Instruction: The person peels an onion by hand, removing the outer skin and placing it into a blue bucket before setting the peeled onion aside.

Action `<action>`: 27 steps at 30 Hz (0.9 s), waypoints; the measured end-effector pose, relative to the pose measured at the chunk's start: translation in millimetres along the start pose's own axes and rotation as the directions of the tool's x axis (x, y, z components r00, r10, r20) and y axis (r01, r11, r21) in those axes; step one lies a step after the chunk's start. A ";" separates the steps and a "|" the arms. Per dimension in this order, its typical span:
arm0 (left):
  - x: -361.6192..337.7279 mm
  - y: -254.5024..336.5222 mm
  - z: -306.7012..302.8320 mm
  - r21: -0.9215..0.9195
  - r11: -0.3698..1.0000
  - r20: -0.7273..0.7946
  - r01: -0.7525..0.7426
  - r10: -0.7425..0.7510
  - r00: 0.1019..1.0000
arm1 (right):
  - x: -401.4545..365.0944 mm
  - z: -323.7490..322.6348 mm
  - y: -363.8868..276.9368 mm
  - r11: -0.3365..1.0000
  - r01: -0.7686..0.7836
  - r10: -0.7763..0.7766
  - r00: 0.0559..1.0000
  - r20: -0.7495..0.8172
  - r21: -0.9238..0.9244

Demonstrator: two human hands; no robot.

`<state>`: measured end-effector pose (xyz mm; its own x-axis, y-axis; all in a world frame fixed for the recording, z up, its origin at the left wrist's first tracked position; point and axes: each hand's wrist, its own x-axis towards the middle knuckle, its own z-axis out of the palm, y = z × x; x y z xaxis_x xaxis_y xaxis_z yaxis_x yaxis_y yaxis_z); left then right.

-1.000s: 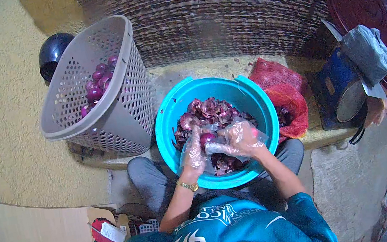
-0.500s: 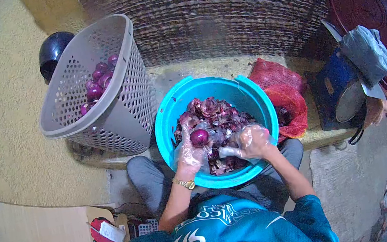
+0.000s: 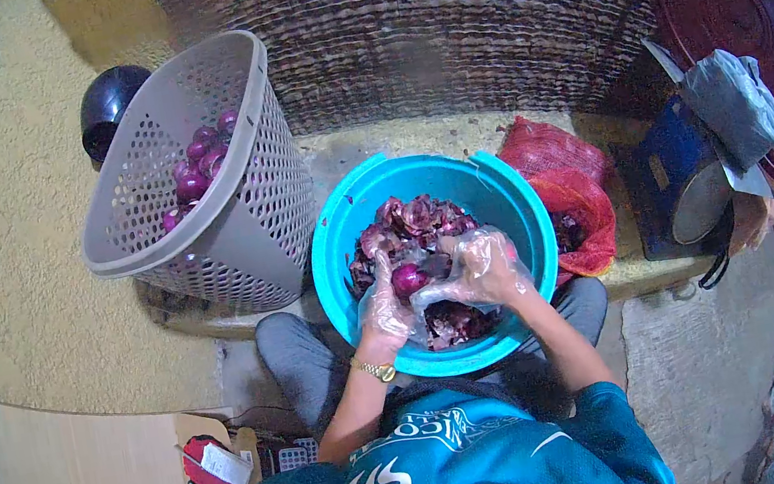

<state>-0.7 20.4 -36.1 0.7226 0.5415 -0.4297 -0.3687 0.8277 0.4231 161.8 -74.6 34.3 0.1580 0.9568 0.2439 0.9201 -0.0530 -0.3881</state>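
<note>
A turquoise tub (image 3: 340,305) between my knees holds a heap of dark onion skins (image 3: 419,219). Above the heap, my left hand (image 3: 385,311), in a clear plastic glove, is closed on a purple onion (image 3: 408,280). My right hand (image 3: 483,272), gloved the same way, is at the onion's right side with its thumb reaching towards it. Its fingers are curled, and whatever they might grip is too small to make out.
A grey perforated basket (image 3: 248,228) with several peeled onions (image 3: 192,185) stands at the left. Right of the tub lies a red mesh sack (image 3: 551,155). Farther right are a blue container (image 3: 670,172) and a grey plastic bag (image 3: 736,111).
My right hand has moved left and slightly up, closer to the onion. The onion has shifted slightly right and down in my left hand.
</note>
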 end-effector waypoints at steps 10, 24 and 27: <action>-4.7 -4.0 12.5 -0.007 1.000 0.086 -0.001 0.001 0.996 | 0.8 3.3 -3.2 1.000 0.026 -0.026 0.999 -0.022 -0.015; -9.7 5.6 21.4 -0.027 0.998 0.046 0.055 -0.054 0.997 | -4.1 12.0 5.7 0.998 0.068 -0.068 0.988 0.140 0.006; 8.6 3.1 1.2 -0.001 0.997 -0.029 -0.081 0.081 0.996 | -15.9 12.6 17.7 0.995 0.099 -0.096 0.986 0.135 -0.022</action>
<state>5.1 27.4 -37.5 0.6728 0.6108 -0.4174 -0.4263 0.7812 0.4561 171.1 -87.2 12.3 0.0196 0.9872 0.1580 0.9390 0.0361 -0.3421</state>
